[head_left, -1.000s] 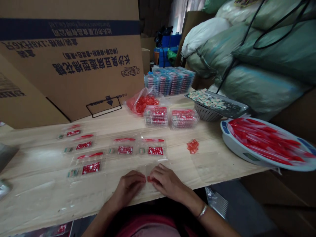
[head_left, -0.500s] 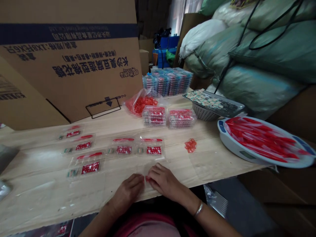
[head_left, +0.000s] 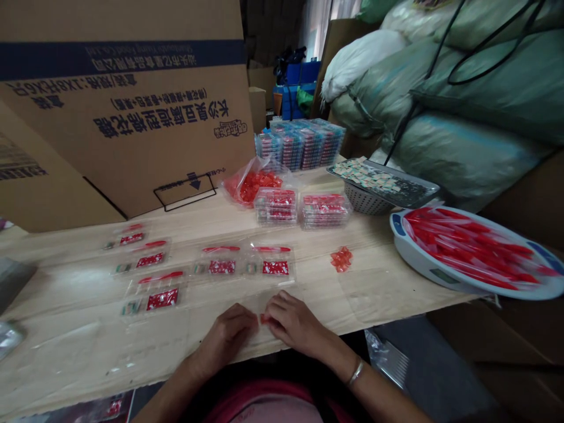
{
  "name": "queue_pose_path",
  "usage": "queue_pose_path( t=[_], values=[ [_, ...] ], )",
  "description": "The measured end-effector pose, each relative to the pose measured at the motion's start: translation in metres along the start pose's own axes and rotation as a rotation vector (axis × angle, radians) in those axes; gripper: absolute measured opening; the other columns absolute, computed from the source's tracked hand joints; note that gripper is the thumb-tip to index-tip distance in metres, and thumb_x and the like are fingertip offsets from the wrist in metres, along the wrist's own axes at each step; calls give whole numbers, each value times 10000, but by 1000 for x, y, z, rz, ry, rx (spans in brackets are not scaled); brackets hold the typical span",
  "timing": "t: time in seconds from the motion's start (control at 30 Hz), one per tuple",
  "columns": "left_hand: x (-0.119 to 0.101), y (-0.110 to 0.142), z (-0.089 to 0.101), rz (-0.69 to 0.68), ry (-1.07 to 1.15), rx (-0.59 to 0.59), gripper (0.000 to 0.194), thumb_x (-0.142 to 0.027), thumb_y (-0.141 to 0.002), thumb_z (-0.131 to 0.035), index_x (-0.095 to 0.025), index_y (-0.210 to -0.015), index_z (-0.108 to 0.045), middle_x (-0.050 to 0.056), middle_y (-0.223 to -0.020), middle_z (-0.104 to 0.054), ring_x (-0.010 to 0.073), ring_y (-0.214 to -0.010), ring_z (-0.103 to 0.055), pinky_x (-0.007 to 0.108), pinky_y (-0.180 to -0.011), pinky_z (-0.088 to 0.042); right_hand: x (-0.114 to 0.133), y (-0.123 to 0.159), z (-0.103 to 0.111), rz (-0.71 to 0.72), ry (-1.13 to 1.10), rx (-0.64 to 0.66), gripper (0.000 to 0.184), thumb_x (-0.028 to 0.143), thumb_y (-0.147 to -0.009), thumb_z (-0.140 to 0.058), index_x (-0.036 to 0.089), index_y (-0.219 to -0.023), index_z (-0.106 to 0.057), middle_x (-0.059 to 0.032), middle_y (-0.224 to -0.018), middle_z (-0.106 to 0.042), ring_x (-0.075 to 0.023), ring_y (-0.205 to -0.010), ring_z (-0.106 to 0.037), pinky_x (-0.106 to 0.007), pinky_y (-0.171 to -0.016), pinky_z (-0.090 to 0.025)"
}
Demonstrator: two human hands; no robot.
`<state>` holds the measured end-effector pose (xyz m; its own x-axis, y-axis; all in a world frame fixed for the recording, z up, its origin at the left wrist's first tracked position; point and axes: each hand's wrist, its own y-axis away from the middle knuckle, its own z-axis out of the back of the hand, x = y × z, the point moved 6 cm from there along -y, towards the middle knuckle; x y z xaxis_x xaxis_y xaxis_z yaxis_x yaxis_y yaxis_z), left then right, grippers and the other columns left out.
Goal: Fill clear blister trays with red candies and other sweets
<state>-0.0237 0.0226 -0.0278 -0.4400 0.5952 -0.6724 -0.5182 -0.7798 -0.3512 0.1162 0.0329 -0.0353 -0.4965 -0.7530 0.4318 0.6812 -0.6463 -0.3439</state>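
Note:
My right hand (head_left: 288,322), with a bracelet at the wrist, rests near the table's front edge. Its thumb and fingers pinch a small red translucent piece (head_left: 263,318). Just left of it, my left hand (head_left: 233,329) has its fingers curled together; anything inside them is hidden. Beyond both hands lie clear plastic trays, each with a red stick-like item and a red patterned packet, such as this packet (head_left: 275,268) and another packet (head_left: 162,299) to the left. A small pile of red translucent pieces (head_left: 341,258) lies to the right.
At right stands a white basin (head_left: 414,258) of red wrapped items. Behind it a metal tray (head_left: 418,187) of small packets sits on a perforated basket (head_left: 363,200). Stacked filled trays (head_left: 326,211) and a bag of red pieces (head_left: 255,185) stand farther back, beside a large cardboard box (head_left: 176,147).
My left hand has turned slightly, and the red bit seen at its fingertips no longer shows. The right hand stays nearly in place, with more of the red piece visible.

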Motion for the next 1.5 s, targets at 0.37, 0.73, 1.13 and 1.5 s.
queue_pose_path(
  t=[0.37, 0.73, 1.13, 1.5],
  values=[
    [1, 7, -8, -71, -123, 63, 212, -172, -926, -475, -197, -1027, -660, 92, -952, -697, 166, -878, -640, 283, -761, -553, 0, 3, 1, 5, -12, -8, 76, 138, -868, -555, 188, -810, -556, -24, -805, -592, -172, -764, -473, -297, -724, -404],
    [12, -8, 13, 39, -214, -60, 162, -206, -867, -555, -199, -997, -651, 88, -994, -687, 186, -912, -647, 315, -774, -554, 13, 10, 12, 32, 105, 14, 86, 171, -893, -555, 179, -965, -602, -60, -1006, -632, -194, -907, -533, -340, -829, -462],
    [46, -43, 42, -43, -900, -162, 265, 3, -779, -461, -170, -848, -650, 83, -795, -632, 239, -774, -563, 350, -720, -478, 18, 73, 24, 123, 233, -65, 345, 74, -872, -519, 162, -1204, -549, -110, -1095, -656, -222, -950, -604, -390, -830, -533],
    [-5, -17, 115, -206, -1128, -539, 130, -90, -841, -552, -143, -939, -618, 60, -770, -596, 195, -702, -550, 301, -675, -462, -39, -22, 79, 57, -24, -271, 280, 169, -891, -556, 211, -1166, -591, -82, -1067, -682, -193, -931, -650, -333, -799, -530]
  ],
)
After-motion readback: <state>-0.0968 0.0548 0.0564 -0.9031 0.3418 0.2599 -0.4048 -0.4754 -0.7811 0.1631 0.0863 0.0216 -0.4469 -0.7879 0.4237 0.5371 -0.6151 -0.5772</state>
